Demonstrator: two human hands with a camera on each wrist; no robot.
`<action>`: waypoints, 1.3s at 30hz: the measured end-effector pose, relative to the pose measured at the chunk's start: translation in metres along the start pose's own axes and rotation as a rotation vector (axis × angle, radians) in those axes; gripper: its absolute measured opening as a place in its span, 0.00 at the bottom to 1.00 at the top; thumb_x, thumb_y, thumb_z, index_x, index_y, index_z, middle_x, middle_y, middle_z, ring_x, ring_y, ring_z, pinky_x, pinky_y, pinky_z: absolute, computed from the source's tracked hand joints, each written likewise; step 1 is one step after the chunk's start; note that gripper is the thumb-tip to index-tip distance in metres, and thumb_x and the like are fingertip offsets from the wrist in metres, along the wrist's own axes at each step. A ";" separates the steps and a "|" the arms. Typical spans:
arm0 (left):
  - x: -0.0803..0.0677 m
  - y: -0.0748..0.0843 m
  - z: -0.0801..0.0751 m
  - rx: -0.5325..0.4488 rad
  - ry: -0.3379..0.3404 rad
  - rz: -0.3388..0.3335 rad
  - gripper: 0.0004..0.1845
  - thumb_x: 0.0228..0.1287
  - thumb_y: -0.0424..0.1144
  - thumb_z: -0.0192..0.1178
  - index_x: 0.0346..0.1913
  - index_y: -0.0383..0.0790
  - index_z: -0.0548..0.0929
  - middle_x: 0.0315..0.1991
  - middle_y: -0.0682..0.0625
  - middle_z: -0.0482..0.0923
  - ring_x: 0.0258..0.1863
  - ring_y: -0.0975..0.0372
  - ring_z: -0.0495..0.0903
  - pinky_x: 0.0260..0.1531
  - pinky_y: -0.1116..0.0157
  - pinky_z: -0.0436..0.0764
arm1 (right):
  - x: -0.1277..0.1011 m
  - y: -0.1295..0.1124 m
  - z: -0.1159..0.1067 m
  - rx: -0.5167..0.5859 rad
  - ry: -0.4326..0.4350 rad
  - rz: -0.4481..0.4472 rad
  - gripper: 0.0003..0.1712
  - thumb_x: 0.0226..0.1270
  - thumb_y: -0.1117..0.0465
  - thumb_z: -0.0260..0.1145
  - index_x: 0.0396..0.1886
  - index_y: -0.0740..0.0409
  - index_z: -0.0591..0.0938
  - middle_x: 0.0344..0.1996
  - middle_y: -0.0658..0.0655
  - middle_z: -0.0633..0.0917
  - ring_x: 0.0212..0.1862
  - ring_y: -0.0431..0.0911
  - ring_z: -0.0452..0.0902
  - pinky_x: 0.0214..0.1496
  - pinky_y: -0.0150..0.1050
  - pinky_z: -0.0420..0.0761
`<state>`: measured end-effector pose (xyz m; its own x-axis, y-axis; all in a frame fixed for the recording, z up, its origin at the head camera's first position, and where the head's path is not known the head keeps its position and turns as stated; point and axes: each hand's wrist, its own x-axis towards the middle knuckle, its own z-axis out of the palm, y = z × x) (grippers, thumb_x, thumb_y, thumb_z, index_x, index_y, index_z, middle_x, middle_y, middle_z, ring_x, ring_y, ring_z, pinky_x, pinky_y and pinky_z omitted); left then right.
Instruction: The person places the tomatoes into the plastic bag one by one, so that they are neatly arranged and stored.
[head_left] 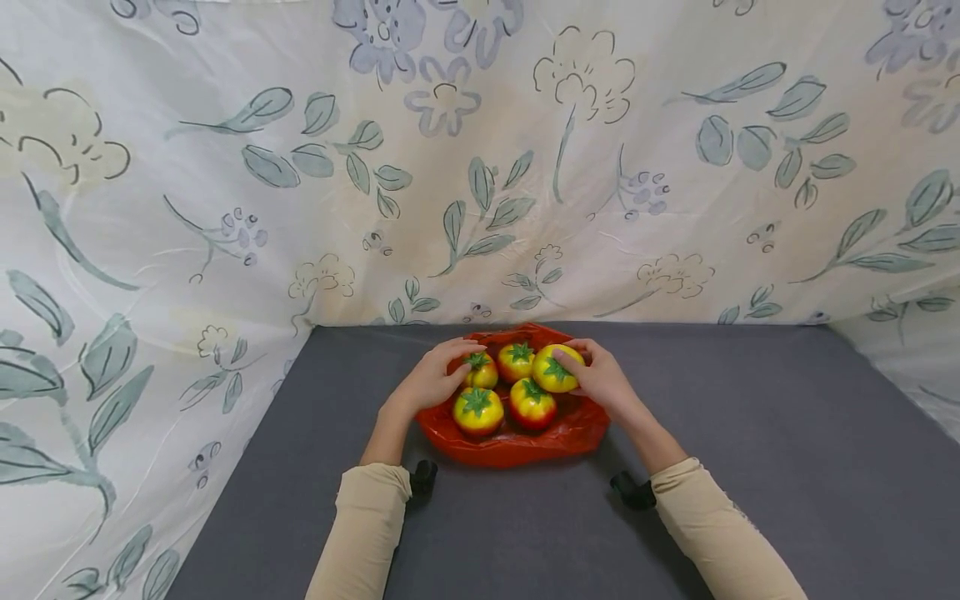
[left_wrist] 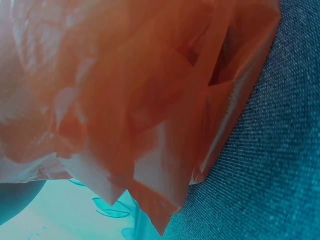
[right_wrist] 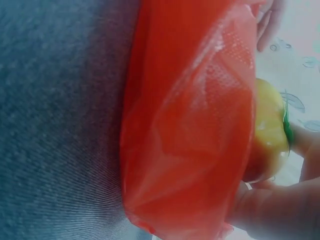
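At the far edge of the grey counter (head_left: 750,433), midway along it, a crumpled red plastic bag (head_left: 517,446) lies spread open with five yellow-red tomatoes on it. The right hand (head_left: 603,379) curls its fingers (head_left: 573,348) round the far right tomato (head_left: 557,368). The left hand (head_left: 431,379) rests its fingers on the far left tomato (head_left: 482,371), seemingly grasping it.

Left hand (head_left: 433,379): forearm enters from 7 o'clock, beige sleeve to the wrist, fingers curled and pointing toward 2 o'clock. Right hand (head_left: 600,377): forearm enters from 5 o'clock, same sleeve, fingers and thumb curled, pointing toward 10 o'clock. Hands near, apart.
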<state>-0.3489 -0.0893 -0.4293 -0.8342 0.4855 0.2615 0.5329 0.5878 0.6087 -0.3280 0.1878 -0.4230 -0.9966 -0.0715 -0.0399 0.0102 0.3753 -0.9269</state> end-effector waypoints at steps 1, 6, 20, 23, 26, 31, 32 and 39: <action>0.000 0.000 0.000 0.000 0.000 0.000 0.20 0.68 0.31 0.53 0.63 0.38 0.75 0.65 0.43 0.68 0.68 0.50 0.60 0.65 0.49 0.57 | 0.000 0.000 0.001 -0.015 0.006 -0.004 0.31 0.70 0.48 0.59 0.63 0.63 0.67 0.52 0.66 0.71 0.47 0.55 0.74 0.46 0.46 0.81; -0.001 0.000 0.000 0.003 0.004 0.005 0.20 0.68 0.31 0.54 0.63 0.38 0.75 0.65 0.42 0.68 0.68 0.50 0.60 0.65 0.49 0.58 | 0.000 0.004 0.003 -0.140 0.016 -0.045 0.31 0.71 0.46 0.57 0.64 0.62 0.66 0.51 0.66 0.73 0.45 0.54 0.76 0.41 0.43 0.82; -0.003 -0.001 0.000 0.000 0.007 -0.001 0.20 0.68 0.31 0.53 0.63 0.38 0.75 0.65 0.42 0.68 0.68 0.50 0.59 0.65 0.49 0.57 | 0.002 0.011 0.007 -0.364 -0.006 -0.077 0.32 0.72 0.43 0.53 0.63 0.62 0.69 0.58 0.66 0.73 0.54 0.58 0.70 0.56 0.54 0.69; -0.002 -0.002 0.000 -0.001 0.005 0.008 0.20 0.68 0.30 0.54 0.62 0.38 0.75 0.64 0.42 0.68 0.67 0.50 0.61 0.65 0.49 0.58 | 0.003 0.012 0.007 -0.375 -0.015 -0.076 0.34 0.72 0.42 0.52 0.64 0.64 0.68 0.60 0.68 0.72 0.57 0.59 0.69 0.58 0.56 0.68; -0.002 -0.002 0.000 0.006 0.002 0.015 0.20 0.68 0.31 0.54 0.62 0.37 0.75 0.64 0.41 0.68 0.67 0.49 0.61 0.64 0.49 0.59 | 0.003 0.014 0.009 -0.382 -0.024 -0.067 0.36 0.71 0.40 0.52 0.64 0.65 0.68 0.60 0.68 0.72 0.59 0.60 0.68 0.60 0.56 0.66; -0.002 -0.001 -0.001 0.005 -0.004 0.004 0.20 0.68 0.31 0.54 0.63 0.38 0.75 0.65 0.41 0.68 0.67 0.49 0.60 0.65 0.49 0.58 | 0.006 0.015 0.012 -0.433 -0.034 -0.079 0.38 0.70 0.41 0.55 0.64 0.68 0.68 0.60 0.70 0.72 0.59 0.61 0.68 0.61 0.57 0.66; -0.002 -0.001 -0.001 0.003 -0.006 -0.001 0.20 0.68 0.31 0.54 0.63 0.38 0.75 0.65 0.41 0.67 0.68 0.50 0.60 0.65 0.49 0.58 | 0.006 0.015 0.013 -0.451 -0.036 -0.085 0.38 0.70 0.42 0.55 0.65 0.69 0.68 0.60 0.71 0.71 0.59 0.62 0.68 0.61 0.57 0.66; -0.002 -0.001 0.000 0.006 -0.008 -0.022 0.21 0.68 0.32 0.54 0.63 0.40 0.75 0.65 0.42 0.67 0.68 0.50 0.59 0.65 0.49 0.58 | 0.007 0.014 0.015 -0.512 -0.040 -0.106 0.37 0.71 0.46 0.56 0.67 0.71 0.65 0.61 0.73 0.70 0.60 0.64 0.67 0.61 0.59 0.65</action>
<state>-0.3480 -0.0908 -0.4306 -0.8446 0.4777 0.2418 0.5152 0.6021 0.6100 -0.3336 0.1787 -0.4423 -0.9861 -0.1651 0.0204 -0.1413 0.7668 -0.6261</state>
